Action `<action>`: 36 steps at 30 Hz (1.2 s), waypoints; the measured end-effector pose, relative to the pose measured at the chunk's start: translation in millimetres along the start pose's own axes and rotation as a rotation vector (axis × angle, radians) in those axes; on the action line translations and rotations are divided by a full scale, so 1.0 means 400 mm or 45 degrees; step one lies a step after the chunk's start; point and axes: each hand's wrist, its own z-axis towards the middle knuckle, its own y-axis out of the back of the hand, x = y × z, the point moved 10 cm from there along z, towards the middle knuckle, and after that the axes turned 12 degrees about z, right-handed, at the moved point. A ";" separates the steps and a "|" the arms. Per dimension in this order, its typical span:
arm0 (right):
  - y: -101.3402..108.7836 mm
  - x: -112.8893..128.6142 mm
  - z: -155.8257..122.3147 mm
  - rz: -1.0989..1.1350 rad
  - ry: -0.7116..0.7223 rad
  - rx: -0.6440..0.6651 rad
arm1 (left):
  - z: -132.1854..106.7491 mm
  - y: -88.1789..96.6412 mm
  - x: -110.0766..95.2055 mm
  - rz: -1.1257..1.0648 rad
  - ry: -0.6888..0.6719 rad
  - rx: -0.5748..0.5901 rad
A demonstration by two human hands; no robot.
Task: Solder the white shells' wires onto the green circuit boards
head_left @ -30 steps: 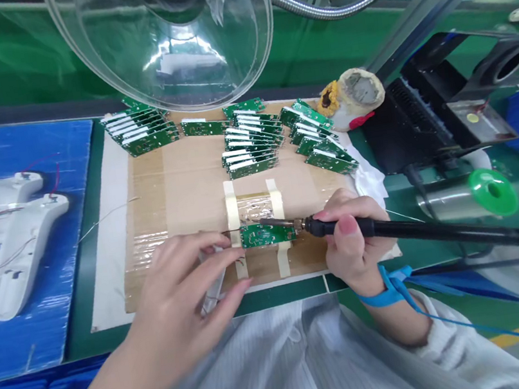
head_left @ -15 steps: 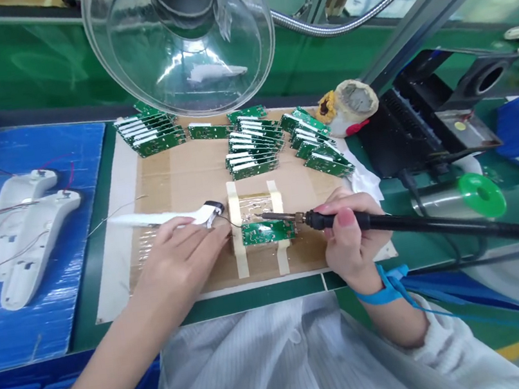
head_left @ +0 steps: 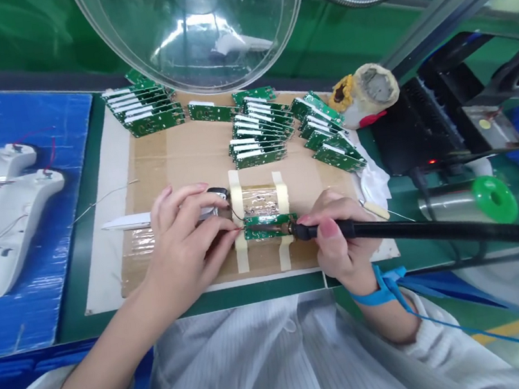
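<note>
The green circuit board (head_left: 269, 227) lay across the taped pad (head_left: 260, 201), long axis nine-to-three. The left hand (head_left: 189, 247) was nearer—fingertips close at its nine-o'clock end, beside a thin wire (head_left: 236, 214), pinch unclear. Toward three, the right hand (head_left: 343, 252) gripped the soldering iron (head_left: 304, 232)—tip pointing nineward.

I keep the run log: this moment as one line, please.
left hand: by left end of circuit board | right hand: gripping soldering iron, tip over board | beyond: overlapping boards
</note>
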 end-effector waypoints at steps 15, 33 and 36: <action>0.035 0.019 0.004 -0.054 0.033 -0.147 | -0.002 -0.006 -0.009 0.001 0.015 0.011; 0.032 0.016 0.005 -0.043 0.025 -0.156 | 0.020 0.002 0.017 -0.170 -0.058 -0.002; 0.027 0.015 0.006 -0.023 0.009 -0.142 | 0.020 0.009 0.011 -0.162 -0.064 -0.032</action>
